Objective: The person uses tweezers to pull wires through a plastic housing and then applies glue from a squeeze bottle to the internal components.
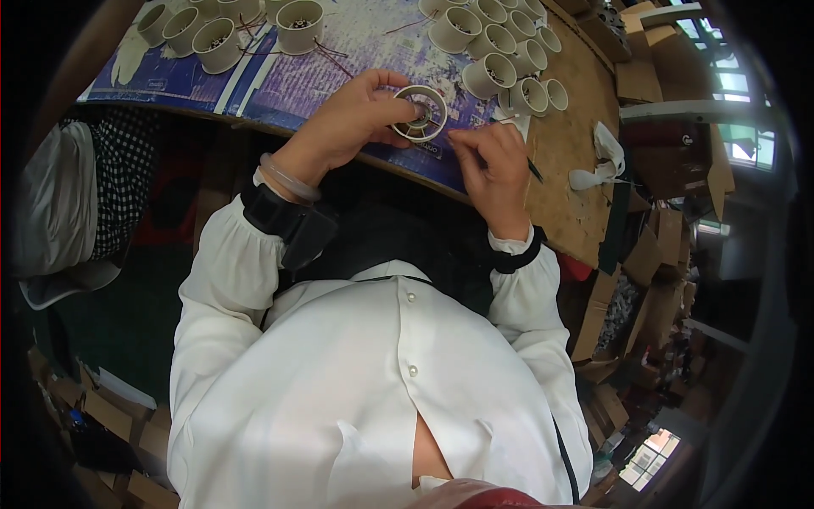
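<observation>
Left hand, fingers curled, grips a cream round cup, inner ring and spokes visible, over a blue tabletop sheet bearing small lettering. Right hand: thumb and forefinger nearly together; any hold cannot be determined.

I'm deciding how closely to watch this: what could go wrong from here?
1. The left hand holds a white cup near the front edge of the table, so a slip might send it to the floor.
2. The right hand is close to the crowded cups at the table's right; a careless reach might knock some over.
3. Thin reddish wires trail across the table and could perhaps snag.
</observation>
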`<act>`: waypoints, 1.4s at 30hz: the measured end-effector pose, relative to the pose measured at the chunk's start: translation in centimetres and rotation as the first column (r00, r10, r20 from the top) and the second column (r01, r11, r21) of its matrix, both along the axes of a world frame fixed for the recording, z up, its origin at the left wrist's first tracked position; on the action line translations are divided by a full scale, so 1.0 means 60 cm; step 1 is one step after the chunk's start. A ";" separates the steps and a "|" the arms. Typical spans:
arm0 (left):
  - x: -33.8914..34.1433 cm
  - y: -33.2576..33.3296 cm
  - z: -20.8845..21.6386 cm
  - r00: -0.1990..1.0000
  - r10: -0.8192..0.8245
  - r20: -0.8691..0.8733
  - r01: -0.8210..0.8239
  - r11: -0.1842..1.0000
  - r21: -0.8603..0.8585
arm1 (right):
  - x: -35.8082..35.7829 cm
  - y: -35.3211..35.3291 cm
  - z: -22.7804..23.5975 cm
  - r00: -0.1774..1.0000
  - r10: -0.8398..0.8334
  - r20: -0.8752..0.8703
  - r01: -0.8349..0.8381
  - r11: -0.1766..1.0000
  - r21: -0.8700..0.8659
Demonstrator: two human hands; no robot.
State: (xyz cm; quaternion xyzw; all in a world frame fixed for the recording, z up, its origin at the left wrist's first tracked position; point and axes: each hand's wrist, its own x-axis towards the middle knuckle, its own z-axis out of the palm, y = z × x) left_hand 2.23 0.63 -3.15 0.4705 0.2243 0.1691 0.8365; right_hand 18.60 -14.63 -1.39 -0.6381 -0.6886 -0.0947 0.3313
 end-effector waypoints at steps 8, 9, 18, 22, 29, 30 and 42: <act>0.003 -0.010 0.000 0.997 0.041 -0.059 -0.032 0.989 0.145 | -0.036 -0.006 0.032 0.966 -0.102 -0.237 0.093 0.995 -0.047; 0.003 -0.010 -0.001 0.998 0.051 -0.048 -0.043 0.989 0.145 | -0.038 -0.001 0.033 0.963 -0.092 -0.252 0.076 0.994 -0.073; 0.006 -0.012 0.003 0.997 0.032 -0.070 -0.022 0.990 0.136 | -0.010 0.010 -0.003 0.998 0.006 -0.058 -0.008 1.000 -0.021; 0.010 -0.016 -0.008 0.995 0.047 -0.082 -0.030 0.980 0.197 | -0.013 0.011 -0.008 0.997 -0.053 -0.065 0.052 0.998 -0.018; 0.008 -0.017 -0.008 0.996 0.086 -0.008 -0.085 0.989 0.124 | -0.032 0.006 -0.030 0.764 -0.234 -0.601 0.089 0.961 -0.261; 0.007 -0.016 -0.008 0.996 0.087 -0.008 -0.086 0.989 0.124 | -0.032 0.006 -0.029 0.764 -0.233 -0.601 0.089 0.961 -0.261; -0.001 -0.011 0.001 0.997 0.046 0.065 -0.045 0.999 -0.015 | -0.023 0.009 -0.032 0.693 -0.150 -0.705 0.011 0.980 -0.197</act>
